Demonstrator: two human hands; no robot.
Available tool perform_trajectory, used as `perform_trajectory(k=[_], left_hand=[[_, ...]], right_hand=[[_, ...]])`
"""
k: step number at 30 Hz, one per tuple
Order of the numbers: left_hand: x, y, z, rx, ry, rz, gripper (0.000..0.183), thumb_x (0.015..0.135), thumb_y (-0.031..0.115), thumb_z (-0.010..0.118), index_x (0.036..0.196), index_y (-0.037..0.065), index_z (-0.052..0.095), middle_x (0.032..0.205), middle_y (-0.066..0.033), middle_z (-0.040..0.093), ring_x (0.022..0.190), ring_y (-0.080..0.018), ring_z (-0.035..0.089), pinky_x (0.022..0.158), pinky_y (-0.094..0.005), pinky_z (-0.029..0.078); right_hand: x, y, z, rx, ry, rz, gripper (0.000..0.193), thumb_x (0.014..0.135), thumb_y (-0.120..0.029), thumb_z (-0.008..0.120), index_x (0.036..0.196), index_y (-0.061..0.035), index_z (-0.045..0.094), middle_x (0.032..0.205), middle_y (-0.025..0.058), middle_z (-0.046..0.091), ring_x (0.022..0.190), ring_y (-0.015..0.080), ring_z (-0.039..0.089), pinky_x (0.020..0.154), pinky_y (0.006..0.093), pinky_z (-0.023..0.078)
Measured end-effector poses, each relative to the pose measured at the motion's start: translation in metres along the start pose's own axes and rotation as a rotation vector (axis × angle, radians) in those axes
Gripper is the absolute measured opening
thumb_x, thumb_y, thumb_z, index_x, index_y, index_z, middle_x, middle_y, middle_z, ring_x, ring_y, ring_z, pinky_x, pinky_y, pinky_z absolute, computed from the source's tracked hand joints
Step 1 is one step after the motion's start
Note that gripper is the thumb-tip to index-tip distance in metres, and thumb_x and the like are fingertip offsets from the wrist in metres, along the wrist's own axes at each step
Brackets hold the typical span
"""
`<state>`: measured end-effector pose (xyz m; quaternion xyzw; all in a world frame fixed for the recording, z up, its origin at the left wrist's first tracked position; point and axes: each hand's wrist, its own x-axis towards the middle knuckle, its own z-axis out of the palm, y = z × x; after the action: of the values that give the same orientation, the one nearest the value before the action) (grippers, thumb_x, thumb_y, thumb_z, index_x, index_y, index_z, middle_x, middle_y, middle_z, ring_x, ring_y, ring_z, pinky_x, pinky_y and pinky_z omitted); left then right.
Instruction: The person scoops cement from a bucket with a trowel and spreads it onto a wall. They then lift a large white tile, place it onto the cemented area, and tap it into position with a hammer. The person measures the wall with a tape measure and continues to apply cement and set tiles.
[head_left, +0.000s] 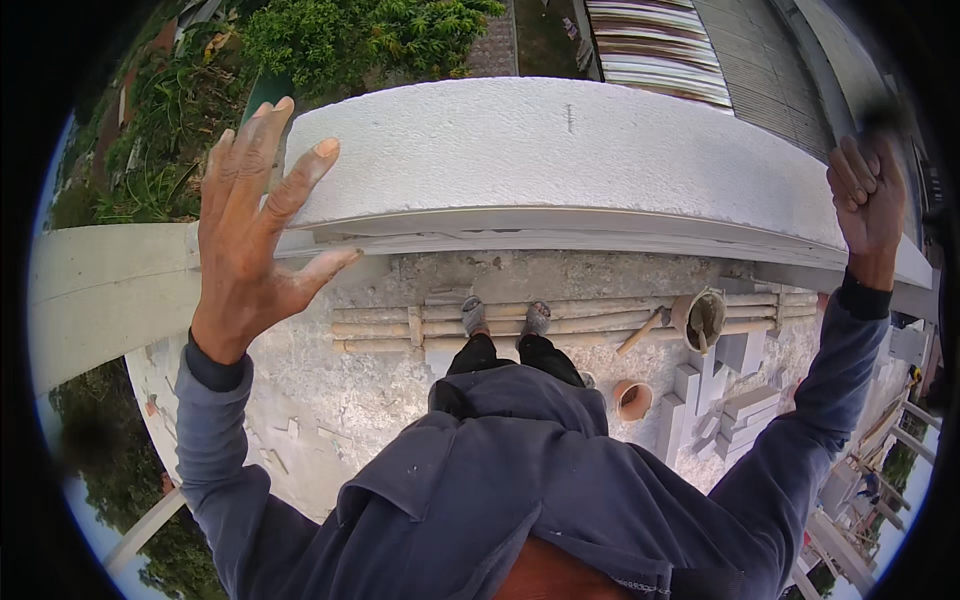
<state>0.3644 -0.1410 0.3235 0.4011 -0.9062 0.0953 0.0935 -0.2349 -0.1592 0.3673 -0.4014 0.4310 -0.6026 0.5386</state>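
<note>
A long white lightweight-concrete block wall (560,150) spans in front of me, its pale top bearing a short dark pencil-like mark. At its left end my left hand (250,220) is raised with fingers and thumb spread, holding nothing; whether a fingertip touches the block I cannot tell. Near the wall's right end my right hand (865,195) is up with its fingers curled closed. A dark blur covers the top of that hand, so what it grips, if anything, is hidden.
My feet stand on a platform of wooden poles (590,315). Beside it are a mortar bucket (700,315) with a tool in it, an orange-brown bucket (632,400) and stacked grey blocks (750,415). Beyond the wall lie trees (320,40) and a corrugated roof (660,50), lower down.
</note>
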Motion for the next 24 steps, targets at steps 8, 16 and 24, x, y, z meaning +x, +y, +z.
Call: perform_trajectory(k=[8,16,24], left_hand=[[-0.095,0.001,0.100,-0.670,0.190,-0.426,0.104,0.070,0.037,0.093,0.154,0.008,0.039,0.150,-0.0189,0.048,0.141,-0.0387,0.045,0.118,-0.0544,0.035],[-0.024,-0.071,0.144,-0.741,-0.236,-0.235,0.132,0.060,0.050,0.096,0.161,0.007,0.024,0.164,-0.0196,0.034,0.149,-0.0434,0.035,0.126,-0.0564,0.022],[-0.003,-0.072,0.166,-0.949,-0.416,-0.255,0.125,0.053,0.035,0.099,0.156,0.006,0.034,0.146,-0.0187,0.049,0.139,-0.0415,0.041,0.122,-0.0511,0.031]], right_hand=[[-0.009,0.027,0.078,-0.094,-0.055,0.032,0.043,0.113,-0.028,0.044,0.071,-0.0175,0.040,0.056,-0.0041,0.039,0.044,0.0040,0.035,0.039,0.0168,0.037],[-0.005,0.081,0.171,0.076,-0.165,0.033,0.043,0.110,-0.028,0.045,0.068,-0.0181,0.040,0.055,-0.0049,0.035,0.045,0.0054,0.029,0.037,0.0202,0.031],[-0.012,0.087,0.192,0.024,-0.194,-0.017,0.049,0.107,-0.026,0.050,0.062,-0.0186,0.034,0.052,-0.0052,0.031,0.042,0.0056,0.025,0.038,0.0218,0.025]])
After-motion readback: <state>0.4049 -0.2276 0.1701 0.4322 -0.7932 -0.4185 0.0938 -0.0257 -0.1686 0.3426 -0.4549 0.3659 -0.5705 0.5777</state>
